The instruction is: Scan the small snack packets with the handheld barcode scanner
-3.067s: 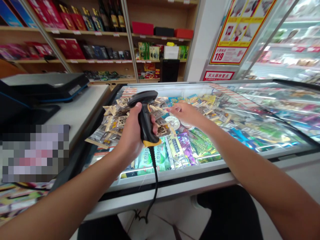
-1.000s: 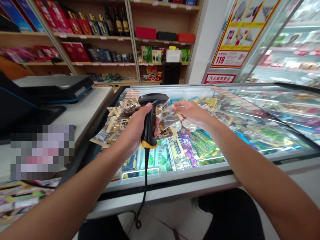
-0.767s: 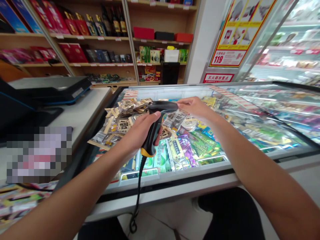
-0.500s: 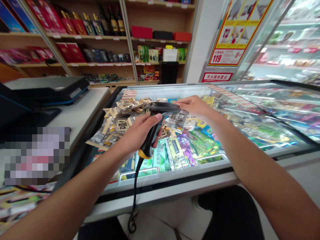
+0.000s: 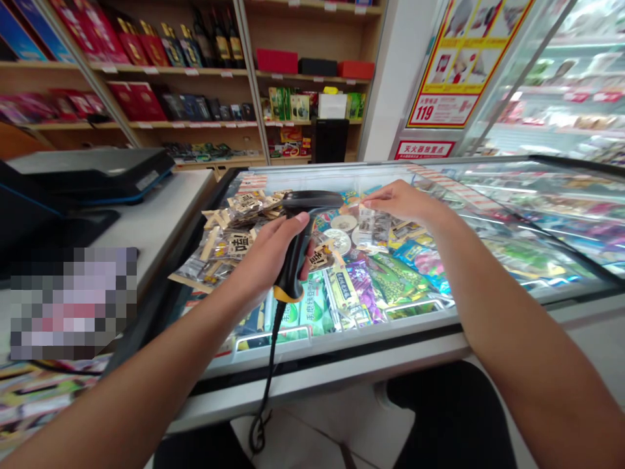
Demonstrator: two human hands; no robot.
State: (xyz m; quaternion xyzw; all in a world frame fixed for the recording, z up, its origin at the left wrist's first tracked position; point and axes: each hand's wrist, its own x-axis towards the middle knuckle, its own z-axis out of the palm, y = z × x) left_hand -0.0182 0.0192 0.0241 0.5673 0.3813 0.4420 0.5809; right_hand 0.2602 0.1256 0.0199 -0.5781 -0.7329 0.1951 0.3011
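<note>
My left hand (image 5: 261, 257) grips the handle of a black barcode scanner (image 5: 301, 231) with a yellow base; its cable hangs down past the counter edge. The scanner head points right. My right hand (image 5: 403, 200) pinches a small clear snack packet (image 5: 374, 228) by its top edge, holding it just right of the scanner head, above the freezer's glass lid (image 5: 488, 260). A heap of similar clear packets (image 5: 229, 241) lies on the glass to the left of the scanner.
Under the glass lie colourful frozen packs (image 5: 385, 273). A white counter (image 5: 151, 218) with a black till device (image 5: 92, 172) stands at left. Wooden shelves (image 5: 195, 91) with boxes and bottles fill the back. A glass-fronted chiller (image 5: 561, 85) is at right.
My right hand picked a packet from the pile, held it under the scanner head, then carried it to the right. The scanner tilted rightward and has lifted slightly.
</note>
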